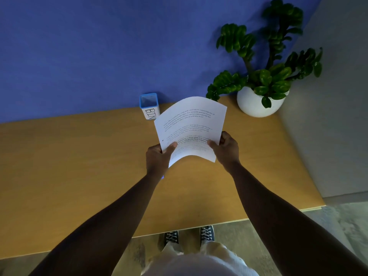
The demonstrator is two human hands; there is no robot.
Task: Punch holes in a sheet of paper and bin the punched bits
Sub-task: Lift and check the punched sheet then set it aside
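Note:
A white printed sheet of paper (191, 124) is held up above the wooden table (79, 166), bowed into an arch. My left hand (158, 158) grips its lower left edge, thumb on top. My right hand (227, 149) grips its lower right edge the same way. One small dark hole shows near the sheet's left margin. A small blue-rimmed white container marked BIN (149, 106) stands upright at the table's back edge, just left of the sheet's far corner. A tiny blue patch peeks out under my left wrist; what it is cannot be told. No hole punch shows.
A white round pot with a green plant (258, 100) stands at the table's back right corner. A blue wall (99, 46) runs behind the table and a grey wall (328, 116) on the right. The table's front edge lies close to my shoes.

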